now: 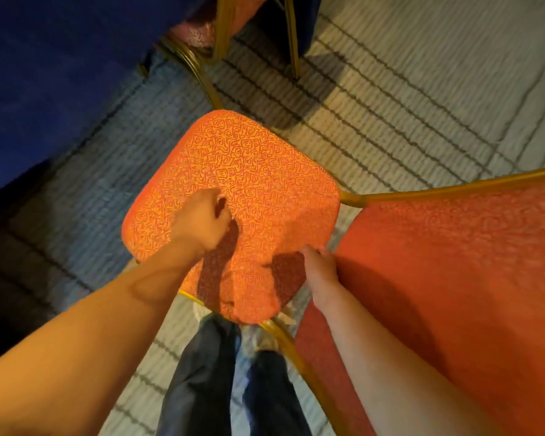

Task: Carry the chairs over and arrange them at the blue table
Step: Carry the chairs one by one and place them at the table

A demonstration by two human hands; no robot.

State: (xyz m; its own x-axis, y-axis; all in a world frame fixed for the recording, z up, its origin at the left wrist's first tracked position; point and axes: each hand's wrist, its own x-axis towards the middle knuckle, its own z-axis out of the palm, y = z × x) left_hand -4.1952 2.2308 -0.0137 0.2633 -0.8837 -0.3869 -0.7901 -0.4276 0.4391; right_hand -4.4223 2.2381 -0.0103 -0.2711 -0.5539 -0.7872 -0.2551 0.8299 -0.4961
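Note:
A chair with an orange-red patterned seat [252,171] and a gold frame stands on the carpet right below me. Its red backrest [453,265] fills the right side. My left hand [202,221] hovers over the near left part of the seat, fingers loosely curled and holding nothing, with its shadow on the fabric. My right hand [321,267] grips the chair where the seat meets the backrest, its fingertips hidden in the gap. The blue table [44,73], draped in dark blue cloth, lies at the upper left, a short way from the seat.
A second chair [202,36] with gold legs and a pinkish seat is tucked under the blue cloth at the top. Pale carpet [406,89] with dark lines stretches to the right. My legs [221,372] in dark trousers stand just behind the seat.

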